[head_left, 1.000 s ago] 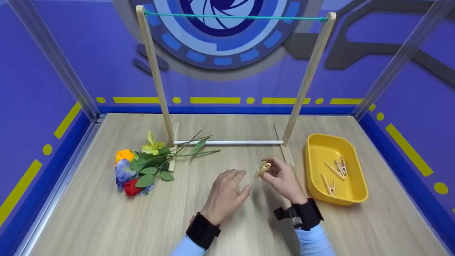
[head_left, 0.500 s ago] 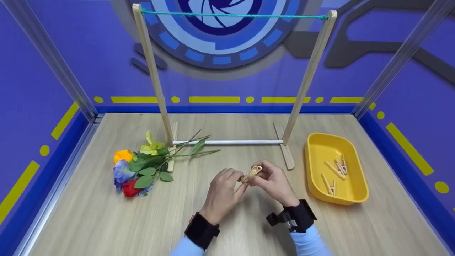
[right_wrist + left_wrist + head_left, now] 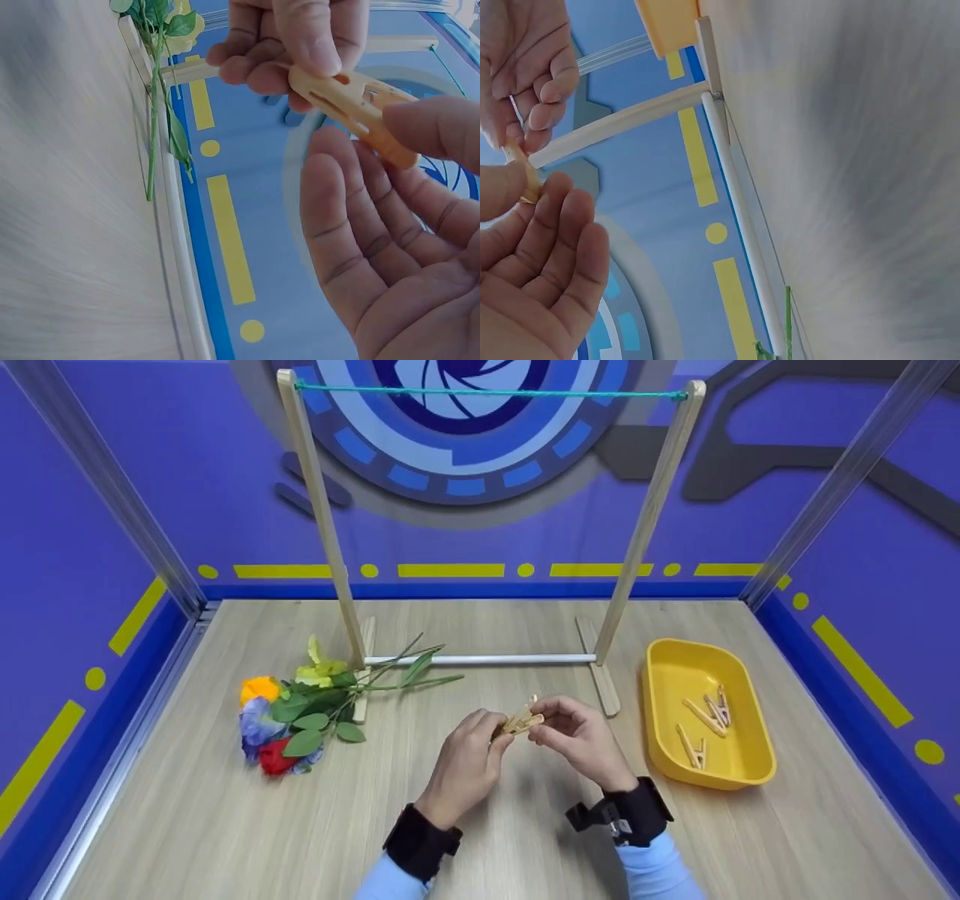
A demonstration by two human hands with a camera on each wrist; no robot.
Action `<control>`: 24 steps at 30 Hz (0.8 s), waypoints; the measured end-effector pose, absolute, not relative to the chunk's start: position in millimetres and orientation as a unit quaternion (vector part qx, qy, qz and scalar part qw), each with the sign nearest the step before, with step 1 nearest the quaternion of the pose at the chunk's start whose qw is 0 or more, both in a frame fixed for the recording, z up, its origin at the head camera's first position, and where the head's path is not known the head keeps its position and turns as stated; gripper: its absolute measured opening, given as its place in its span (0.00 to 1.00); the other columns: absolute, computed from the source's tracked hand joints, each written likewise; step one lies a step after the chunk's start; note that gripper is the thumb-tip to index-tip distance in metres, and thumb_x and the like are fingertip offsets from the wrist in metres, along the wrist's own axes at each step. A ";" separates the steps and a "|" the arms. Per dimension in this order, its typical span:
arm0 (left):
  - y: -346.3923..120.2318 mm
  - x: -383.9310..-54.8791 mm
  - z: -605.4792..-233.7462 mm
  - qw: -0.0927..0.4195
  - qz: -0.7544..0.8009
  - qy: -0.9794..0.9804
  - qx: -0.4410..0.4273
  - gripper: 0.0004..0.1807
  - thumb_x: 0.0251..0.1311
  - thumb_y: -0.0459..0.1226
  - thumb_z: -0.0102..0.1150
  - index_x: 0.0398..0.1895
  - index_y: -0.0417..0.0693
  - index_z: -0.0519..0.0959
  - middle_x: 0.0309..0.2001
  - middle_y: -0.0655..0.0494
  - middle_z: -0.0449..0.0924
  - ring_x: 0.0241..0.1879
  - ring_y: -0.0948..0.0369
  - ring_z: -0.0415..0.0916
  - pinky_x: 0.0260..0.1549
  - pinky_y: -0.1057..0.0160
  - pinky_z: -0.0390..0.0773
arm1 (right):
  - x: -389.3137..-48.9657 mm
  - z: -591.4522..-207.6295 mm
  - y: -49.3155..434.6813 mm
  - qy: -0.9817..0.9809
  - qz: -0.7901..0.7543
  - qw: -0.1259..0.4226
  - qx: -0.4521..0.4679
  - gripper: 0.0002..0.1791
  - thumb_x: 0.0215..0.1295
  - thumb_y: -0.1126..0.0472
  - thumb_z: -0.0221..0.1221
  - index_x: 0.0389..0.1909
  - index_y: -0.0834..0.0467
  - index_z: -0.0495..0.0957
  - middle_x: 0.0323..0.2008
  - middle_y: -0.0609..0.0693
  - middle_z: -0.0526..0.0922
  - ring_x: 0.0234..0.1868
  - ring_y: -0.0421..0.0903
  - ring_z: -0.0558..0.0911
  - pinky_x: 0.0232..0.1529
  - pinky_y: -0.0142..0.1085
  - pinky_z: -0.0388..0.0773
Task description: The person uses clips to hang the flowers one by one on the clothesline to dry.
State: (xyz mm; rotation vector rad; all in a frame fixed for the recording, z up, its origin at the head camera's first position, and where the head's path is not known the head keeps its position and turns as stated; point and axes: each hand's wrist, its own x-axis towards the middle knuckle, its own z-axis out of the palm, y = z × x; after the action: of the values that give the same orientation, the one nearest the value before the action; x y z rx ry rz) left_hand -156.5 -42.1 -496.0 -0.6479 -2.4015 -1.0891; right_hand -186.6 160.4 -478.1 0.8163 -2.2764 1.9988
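Note:
My left hand (image 3: 461, 765) pinches a wooden clothespin (image 3: 517, 724) between thumb and fingers, above the table in front of the frame. From the other side my right hand (image 3: 589, 742) has its fingertips at the same clothespin. In the right wrist view the clothespin (image 3: 337, 101) spans both hands, the left thumb pressed on one end and the right thumb over the other. The left wrist view shows only a small part of the clothespin (image 3: 531, 184), mostly covered by fingers.
A wooden frame (image 3: 645, 517) with a green string (image 3: 487, 392) across its top stands behind the hands. To the left lie artificial flowers (image 3: 300, 727), stems reaching over the frame's foot. A yellow tray (image 3: 652, 712) on the right holds several clothespins (image 3: 701, 731).
The right hand has brought the clothespin left to the left hand, which has taken hold of it. The clothespin has been turned between the hands.

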 end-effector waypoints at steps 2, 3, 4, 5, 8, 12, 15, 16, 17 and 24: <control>-42.7 -155.6 -494.1 0.187 -0.394 -0.867 -0.239 0.04 0.70 0.33 0.61 0.42 0.41 0.79 0.35 0.54 0.78 0.33 0.62 0.72 0.33 0.63 0.77 | -186.8 -478.2 161.9 -0.725 0.629 0.003 0.281 0.17 0.64 0.77 0.64 0.53 0.78 0.77 0.40 0.70 0.82 0.38 0.38 0.84 0.41 0.30 0.84; -42.9 -155.1 -493.2 0.177 -0.392 -0.870 -0.243 0.04 0.70 0.33 0.61 0.42 0.41 0.78 0.36 0.54 0.77 0.33 0.62 0.72 0.33 0.63 0.77 | -187.1 -478.3 162.7 -0.723 0.626 0.001 0.293 0.19 0.64 0.77 0.64 0.55 0.78 0.76 0.40 0.70 0.82 0.39 0.38 0.85 0.42 0.30 0.84; -43.1 -155.0 -492.8 0.169 -0.388 -0.871 -0.248 0.03 0.71 0.32 0.60 0.42 0.40 0.78 0.36 0.54 0.77 0.33 0.62 0.72 0.33 0.63 0.77 | -187.4 -478.4 163.3 -0.720 0.623 -0.002 0.306 0.20 0.64 0.77 0.64 0.57 0.78 0.75 0.41 0.70 0.82 0.41 0.38 0.85 0.43 0.30 0.83; -43.3 -154.7 -492.0 0.163 -0.383 -0.873 -0.254 0.03 0.71 0.32 0.59 0.42 0.40 0.77 0.36 0.54 0.76 0.34 0.62 0.71 0.33 0.63 0.77 | -187.7 -478.5 164.0 -0.716 0.621 -0.004 0.319 0.22 0.64 0.77 0.64 0.59 0.77 0.75 0.41 0.70 0.82 0.42 0.39 0.85 0.44 0.30 0.83; -43.8 -154.4 -490.7 0.153 -0.366 -0.878 -0.269 0.03 0.71 0.31 0.57 0.42 0.40 0.76 0.35 0.54 0.75 0.34 0.62 0.70 0.33 0.63 0.76 | -188.5 -478.3 166.0 -0.702 0.619 -0.013 0.351 0.24 0.64 0.77 0.64 0.61 0.76 0.74 0.43 0.67 0.81 0.44 0.41 0.85 0.46 0.32 0.84; -44.2 -153.2 -489.0 0.142 -0.358 -0.878 -0.283 0.02 0.72 0.30 0.57 0.43 0.40 0.76 0.35 0.54 0.74 0.33 0.62 0.67 0.33 0.64 0.75 | -189.1 -478.2 167.9 -0.679 0.632 -0.021 0.373 0.24 0.62 0.79 0.64 0.60 0.75 0.75 0.47 0.65 0.80 0.46 0.44 0.85 0.47 0.34 0.84; -44.0 -152.5 -488.5 0.134 -0.358 -0.878 -0.289 0.02 0.71 0.29 0.57 0.42 0.41 0.75 0.35 0.54 0.73 0.33 0.63 0.66 0.33 0.64 0.74 | -189.0 -478.1 168.5 -0.674 0.638 -0.019 0.374 0.22 0.60 0.80 0.65 0.56 0.74 0.78 0.49 0.65 0.82 0.46 0.45 0.85 0.49 0.36 0.84; -43.8 -152.3 -488.7 0.132 -0.356 -0.878 -0.291 0.02 0.71 0.29 0.57 0.42 0.41 0.75 0.35 0.54 0.73 0.33 0.63 0.66 0.33 0.64 0.74 | -188.9 -478.1 168.5 -0.676 0.637 -0.017 0.369 0.21 0.59 0.79 0.66 0.55 0.73 0.78 0.48 0.65 0.83 0.46 0.44 0.85 0.49 0.36 0.84; -43.5 -152.2 -488.8 0.132 -0.353 -0.879 -0.293 0.02 0.71 0.29 0.57 0.42 0.41 0.75 0.36 0.54 0.73 0.33 0.63 0.66 0.33 0.64 0.74 | -188.7 -478.1 168.5 -0.680 0.636 -0.012 0.366 0.20 0.59 0.79 0.66 0.53 0.73 0.79 0.48 0.65 0.84 0.46 0.44 0.85 0.49 0.36 0.83; -42.5 -152.8 -489.2 0.148 -0.335 -0.880 -0.304 0.07 0.77 0.34 0.51 0.49 0.41 0.77 0.36 0.56 0.72 0.33 0.64 0.66 0.34 0.64 0.73 | -189.2 -477.8 165.8 -0.708 0.612 0.050 0.350 0.15 0.54 0.78 0.70 0.45 0.70 0.85 0.42 0.64 0.88 0.44 0.44 0.87 0.46 0.35 0.83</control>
State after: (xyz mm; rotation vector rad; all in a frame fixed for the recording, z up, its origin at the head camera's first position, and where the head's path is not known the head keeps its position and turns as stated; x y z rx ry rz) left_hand -152.8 -42.5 -489.2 -0.8759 -2.5302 -0.9623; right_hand -189.2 165.8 -477.8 1.0648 -2.1549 1.8623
